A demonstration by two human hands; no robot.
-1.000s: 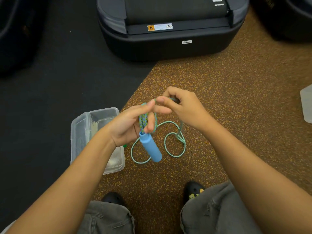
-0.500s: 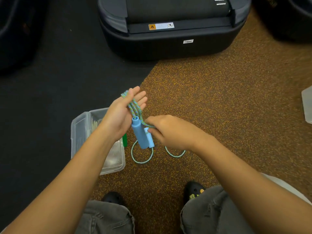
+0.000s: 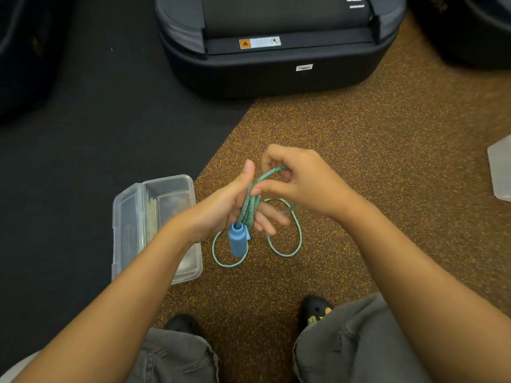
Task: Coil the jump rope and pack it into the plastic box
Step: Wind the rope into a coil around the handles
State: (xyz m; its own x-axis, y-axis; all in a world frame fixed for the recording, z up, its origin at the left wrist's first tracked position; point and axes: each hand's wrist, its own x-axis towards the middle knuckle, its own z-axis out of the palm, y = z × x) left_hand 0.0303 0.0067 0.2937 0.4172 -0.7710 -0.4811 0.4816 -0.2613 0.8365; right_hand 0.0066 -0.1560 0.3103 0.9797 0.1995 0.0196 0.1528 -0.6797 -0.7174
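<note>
The jump rope [image 3: 250, 207] is a green-and-blue speckled cord with blue handles [image 3: 237, 240]. My left hand [image 3: 224, 208] holds several folded strands of it across the palm, the handles hanging below the wrist. My right hand [image 3: 301, 181] pinches the top bend of the cord just above the left fingers. Two loose loops [image 3: 297, 239] of the cord lie on the speckled brown floor under my hands. The clear plastic box [image 3: 154, 225] lies open on the floor to the left, partly behind my left forearm.
A large black case [image 3: 276, 59] stands on the floor ahead. A translucent lid or container edge [image 3: 502, 172] shows at the far right. My knees and black shoes [image 3: 315, 313] are at the bottom. Dark mat covers the left floor.
My right hand dropped to the handles half a second ago and has risen again to the top of the folded cord. The left hand tilted its palm up, then back.
</note>
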